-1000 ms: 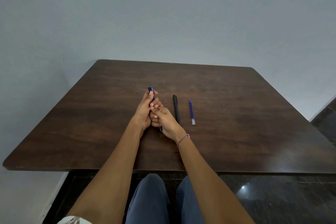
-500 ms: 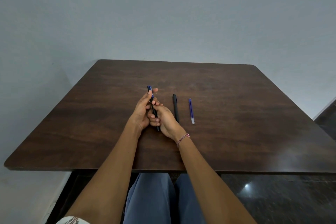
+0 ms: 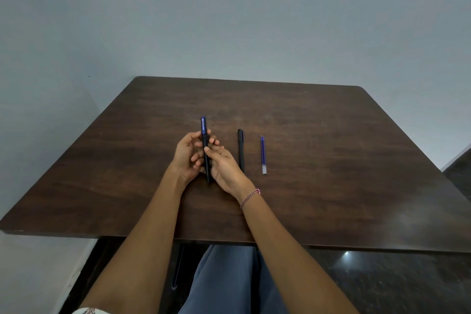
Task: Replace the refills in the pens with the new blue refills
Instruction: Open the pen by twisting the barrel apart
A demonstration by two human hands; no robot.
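Note:
A dark pen with a blue cap end (image 3: 205, 145) stands nearly upright over the middle of the brown table (image 3: 331, 160). My left hand (image 3: 187, 155) curls round its upper barrel from the left. My right hand (image 3: 224, 164) holds its lower barrel from the right, thumb on the front. A second black pen (image 3: 241, 149) lies flat just right of my hands. A thin blue refill (image 3: 263, 154) with a clear end lies to the right of that pen, parallel to it.
The table's near edge (image 3: 229, 239) runs above my lap. A plain grey wall (image 3: 229, 20) rises behind the table. Dark glossy floor (image 3: 395, 285) shows at lower right.
Both hands have loosened and spread apart a little on the pen, so more of its barrel and blue cap shows. The black pen and the refill have not moved.

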